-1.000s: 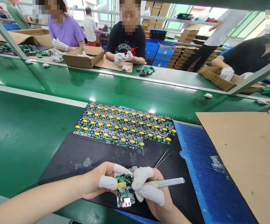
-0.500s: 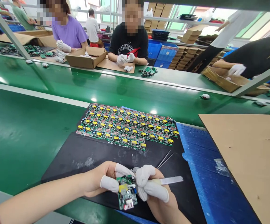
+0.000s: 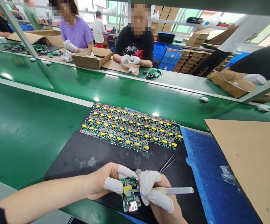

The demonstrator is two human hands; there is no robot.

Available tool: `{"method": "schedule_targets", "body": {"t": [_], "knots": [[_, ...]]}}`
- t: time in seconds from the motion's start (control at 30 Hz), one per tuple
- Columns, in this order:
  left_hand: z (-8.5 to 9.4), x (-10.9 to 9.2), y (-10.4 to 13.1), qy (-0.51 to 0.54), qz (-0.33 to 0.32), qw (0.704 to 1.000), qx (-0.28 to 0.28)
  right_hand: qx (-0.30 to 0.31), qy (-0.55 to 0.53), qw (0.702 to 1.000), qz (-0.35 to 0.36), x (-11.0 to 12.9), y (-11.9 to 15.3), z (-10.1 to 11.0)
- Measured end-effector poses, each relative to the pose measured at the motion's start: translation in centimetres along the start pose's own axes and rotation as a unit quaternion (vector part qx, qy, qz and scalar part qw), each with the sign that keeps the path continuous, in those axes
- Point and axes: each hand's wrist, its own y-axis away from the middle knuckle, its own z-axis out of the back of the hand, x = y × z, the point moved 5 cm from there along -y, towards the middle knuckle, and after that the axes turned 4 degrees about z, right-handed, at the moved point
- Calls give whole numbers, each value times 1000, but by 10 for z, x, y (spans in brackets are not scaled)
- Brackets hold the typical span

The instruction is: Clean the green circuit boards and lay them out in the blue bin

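My left hand (image 3: 111, 177), with white finger cots on thumb and fingertips, pinches a green circuit board (image 3: 130, 199) by its left edge. The board carries a yellow-wrapped transformer and a metal USB socket at its lower end. My right hand (image 3: 157, 193), also in finger cots, is closed on a thin stick-like tool (image 3: 181, 190) with a flat translucent handle. Its narrow front end lies across the board near the transformer; exact contact is unclear. Thin metal tweezers (image 3: 168, 163) show behind my right hand, their near end hidden.
Rows of circuit boards (image 3: 130, 127) lie on the black mat (image 3: 69, 155) ahead. A blue sheet (image 3: 200, 161) and a cardboard panel (image 3: 249, 155) are at the right. Beyond runs a green conveyor (image 3: 102, 85) with a small white-wrapped piece (image 3: 203, 99); several co-workers sit across it.
The tool in my right hand has turned more level, and its handle reaches farther right. The whole view has shifted a little. A far-right co-worker's gloved hand has moved over the box.
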Motion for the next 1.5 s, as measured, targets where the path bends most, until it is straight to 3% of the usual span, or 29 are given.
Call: {"method": "schedule_targets", "body": {"t": [0.53,0.67,1.5], "knots": [[2,4,-3,7,7,1000,6,-4,-71,996,-61,-6,0,-1],[2,2,-2,-2,16,1000,24,-4,-60,996,-59,-5,1,-2],[10,8,-5,-8,-2,1000,-15,-33,-6,998,-55,-3,3,-1]]}}
